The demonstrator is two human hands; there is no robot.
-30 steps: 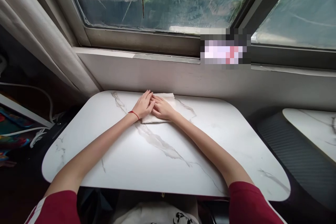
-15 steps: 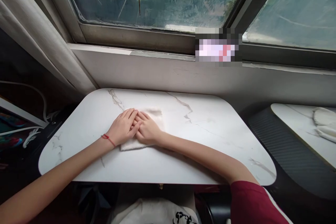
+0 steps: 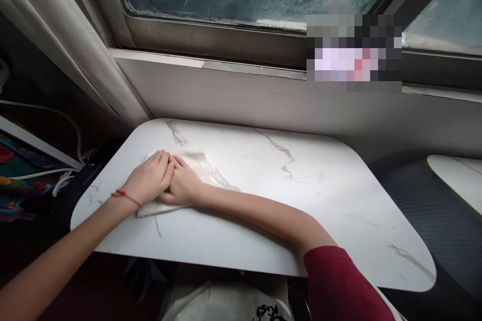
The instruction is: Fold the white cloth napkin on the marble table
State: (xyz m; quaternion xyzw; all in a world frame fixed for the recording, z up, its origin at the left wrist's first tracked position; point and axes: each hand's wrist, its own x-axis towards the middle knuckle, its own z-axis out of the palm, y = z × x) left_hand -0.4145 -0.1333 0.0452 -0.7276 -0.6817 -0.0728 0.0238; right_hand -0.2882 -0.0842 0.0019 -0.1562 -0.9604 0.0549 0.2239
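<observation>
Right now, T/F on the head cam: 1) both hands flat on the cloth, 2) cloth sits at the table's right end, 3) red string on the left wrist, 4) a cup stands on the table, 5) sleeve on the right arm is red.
1) True: the left hand and right hand lie side by side, pressed flat on the white cloth.
2) False: the cloth lies near the left end of the marble table.
3) True: a red string circles the left wrist.
4) False: no cup is visible on the table.
5) True: the sleeve is dark red.
</observation>
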